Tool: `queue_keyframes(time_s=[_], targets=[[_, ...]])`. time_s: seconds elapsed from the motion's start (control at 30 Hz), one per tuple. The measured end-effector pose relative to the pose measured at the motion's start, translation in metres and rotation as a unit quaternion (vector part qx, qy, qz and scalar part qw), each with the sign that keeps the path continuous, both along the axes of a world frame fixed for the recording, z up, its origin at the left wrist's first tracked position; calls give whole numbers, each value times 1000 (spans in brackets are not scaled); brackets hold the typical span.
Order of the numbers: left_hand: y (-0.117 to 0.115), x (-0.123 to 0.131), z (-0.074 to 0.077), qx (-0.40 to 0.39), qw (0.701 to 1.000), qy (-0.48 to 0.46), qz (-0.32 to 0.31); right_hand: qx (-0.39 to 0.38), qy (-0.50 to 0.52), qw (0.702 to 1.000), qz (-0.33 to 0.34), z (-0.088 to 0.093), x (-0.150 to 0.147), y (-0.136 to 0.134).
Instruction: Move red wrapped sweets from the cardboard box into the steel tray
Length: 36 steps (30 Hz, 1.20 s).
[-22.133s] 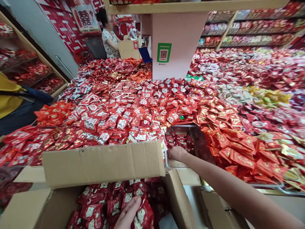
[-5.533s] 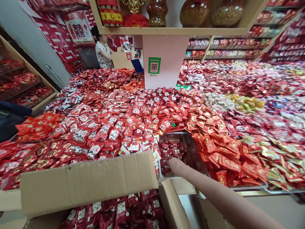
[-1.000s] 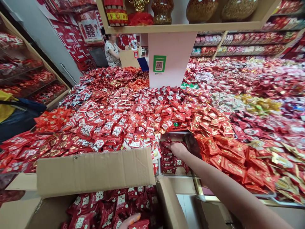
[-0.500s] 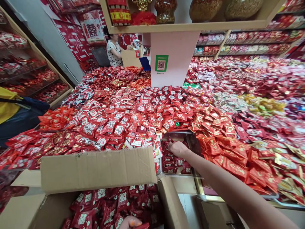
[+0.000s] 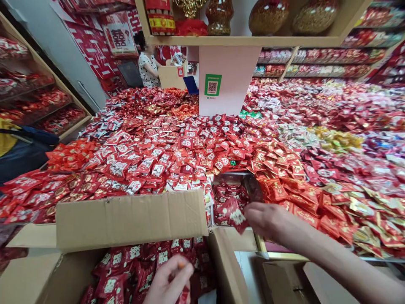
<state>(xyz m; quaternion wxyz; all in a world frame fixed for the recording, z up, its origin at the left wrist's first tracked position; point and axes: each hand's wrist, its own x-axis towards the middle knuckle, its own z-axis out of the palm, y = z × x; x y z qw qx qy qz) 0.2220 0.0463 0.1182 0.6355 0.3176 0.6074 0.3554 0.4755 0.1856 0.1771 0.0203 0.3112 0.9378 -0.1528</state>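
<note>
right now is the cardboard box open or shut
Open: the cardboard box has its flaps spread, and dark red packets show inside.

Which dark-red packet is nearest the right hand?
The dark-red packet at the fingertips of the right hand, raised; the packets behind it lie in the tray.

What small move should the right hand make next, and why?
Probably the right hand should ease forward and lay its dark red packet in the tray. The packet appears at the tray's near edge, and similar packets with pale print already lie inside, so that looks like the fitting spot.
</note>
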Motion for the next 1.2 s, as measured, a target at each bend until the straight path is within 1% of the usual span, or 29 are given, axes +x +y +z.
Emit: queue_keyframes(time_s=[0.07,0.1,0.17,0.23,0.27,0.3,0.33,0.4,0.43,0.47,0.5,0.57,0.6,0.63,0.67,0.73,0.77,0.8,0.83,0.87,0.9,0.93,0.97,1.03,1.1,1.17,1.2], targets=[[12,8,14,67,997,4,-45,-46,58,997,34,15,-5,-29],[17,12,22,88,994,1,-65,-68,78,993,48,18,-10,-41],[23,18,35,94,990,4,-105,-107,118,986,56,18,-19,-58],[25,21,44,92,987,26,-127,-146,174,973,31,12,-26,-68],[25,21,47,100,986,34,-127,-170,215,962,0,8,-29,-72],[23,21,49,112,985,37,-124,-203,262,943,-43,3,-31,-74],[22,20,50,126,985,42,-114,-246,309,914,-92,-1,-33,-77],[18,18,49,146,984,54,-88,-339,381,839,-191,-9,-35,-82],[16,17,48,153,983,63,-74,-372,399,807,-228,-12,-36,-85],[14,17,47,163,982,78,-60,-387,407,788,-252,-15,-37,-87],[13,17,45,175,979,93,-47,-381,411,783,-268,-17,-37,-90],[11,19,44,199,974,107,-28,-339,424,792,-281,-20,-39,-95],[10,21,43,205,973,104,-18,-322,438,791,-282,-22,-39,-98],[9,23,42,200,976,90,-7,-316,458,780,-285,-24,-40,-101],[8,25,42,178,982,67,7,-323,484,758,-295,-26,-42,-104],[6,30,39,108,993,24,33,-355,534,696,-324,-33,-44,-111],[6,31,38,90,995,18,42,-369,552,668,-336,-37,-45,-114],[6,32,37,93,994,26,42,-382,562,649,-342,-42,-46,-117],[6,33,35,121,991,47,33,-392,565,641,-340,-47,-47,-119],[6,33,33,167,983,75,11,-399,563,645,-329,-51,-47,-121],[6,33,31,221,970,104,-14,-404,554,658,-313,-55,-48,-122],[6,33,28,265,955,128,-36,-402,538,679,-297,-57,-49,-122],[6,32,26,293,943,148,-51,-391,517,707,-283,-58,-50,-122],[5,31,20,320,930,176,-51,-347,469,767,-267,-56,-51,-120],[5,28,13,337,921,193,-42,-313,423,814,-245,-49,-48,-112],[4,21,6,339,919,198,-46,-304,395,841,-210,-43,-41,-94],[3,18,3,332,921,198,-48,-293,386,849,-209,-42,-35,-80]])
